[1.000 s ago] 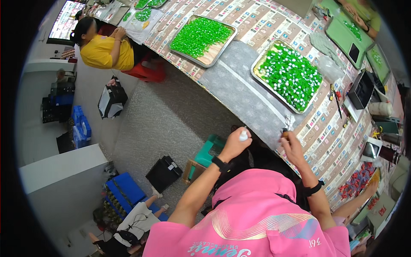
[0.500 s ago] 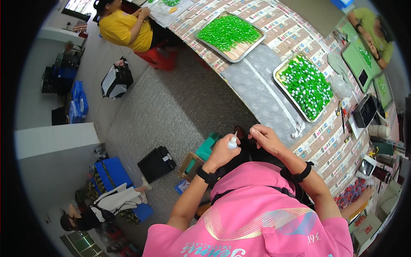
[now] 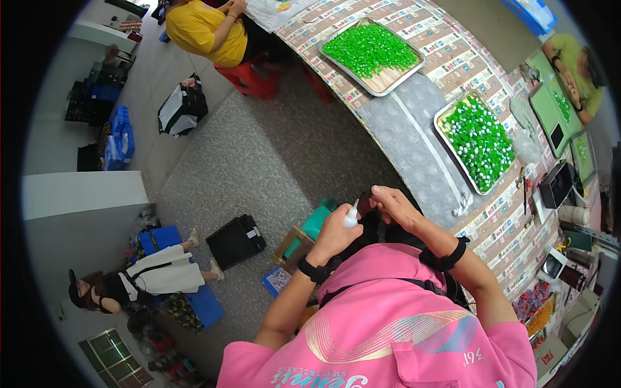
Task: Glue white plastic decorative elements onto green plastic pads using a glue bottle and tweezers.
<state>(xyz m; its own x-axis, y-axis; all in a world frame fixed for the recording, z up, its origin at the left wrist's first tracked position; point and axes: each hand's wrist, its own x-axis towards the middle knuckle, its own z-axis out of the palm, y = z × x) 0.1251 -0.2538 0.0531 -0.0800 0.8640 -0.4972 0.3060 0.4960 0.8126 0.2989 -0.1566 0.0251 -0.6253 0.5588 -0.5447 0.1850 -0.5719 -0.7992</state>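
My left hand (image 3: 332, 233) is closed around a small white squeeze bottle (image 3: 350, 218) whose thin nozzle points up. Just to its right, my right hand (image 3: 396, 208) has its fingers curled into a pinch near the nozzle, apart from the bottle. Whatever those fingertips hold, if anything, is too small to make out. Both hands are above my lap, off the table's near edge. On the table beyond lie a tray (image 3: 458, 159) of green pieces mixed with white ones and a second tray (image 3: 389, 79) of mostly green pieces.
A grey sheet (image 3: 409, 139) covers part of the patterned table, with a crumpled tissue (image 3: 463, 204) on it. A black crate (image 3: 234, 243) and a teal container (image 3: 315, 223) stand on the floor at left. Co-workers in yellow (image 3: 206, 31) and green (image 3: 569, 68) sit at the table.
My view has shifted, so the trays appear farther right and lower. My right hand has come slightly nearer the bottle. At left, the person in a white skirt has changed stride.
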